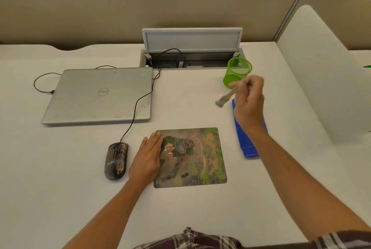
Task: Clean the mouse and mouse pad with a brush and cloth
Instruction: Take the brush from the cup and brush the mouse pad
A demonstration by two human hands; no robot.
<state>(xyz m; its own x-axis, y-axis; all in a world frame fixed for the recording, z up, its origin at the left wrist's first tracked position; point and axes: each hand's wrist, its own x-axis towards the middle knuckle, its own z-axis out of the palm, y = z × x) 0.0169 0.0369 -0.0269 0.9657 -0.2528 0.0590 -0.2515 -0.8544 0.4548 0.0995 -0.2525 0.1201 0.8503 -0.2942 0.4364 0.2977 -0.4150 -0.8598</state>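
A green patterned mouse pad [197, 160], smeared with dirt, lies on the desk in front of me. My left hand [147, 158] rests flat with straight fingers on the pad's left edge. Left of it sits a dusty black wired mouse [116, 161]. My right hand [249, 100] is raised above the desk and grips a small brush [223, 99], blurred, with its head pointing down-left. A folded blue cloth [248, 144] lies under that hand, right of the pad.
A shut silver laptop [98, 96] lies at the back left, with the mouse cable running past it to an open cable box [191, 58]. A green mesh cup [237, 72] stands at the back right. A white partition [321, 72] bounds the right side.
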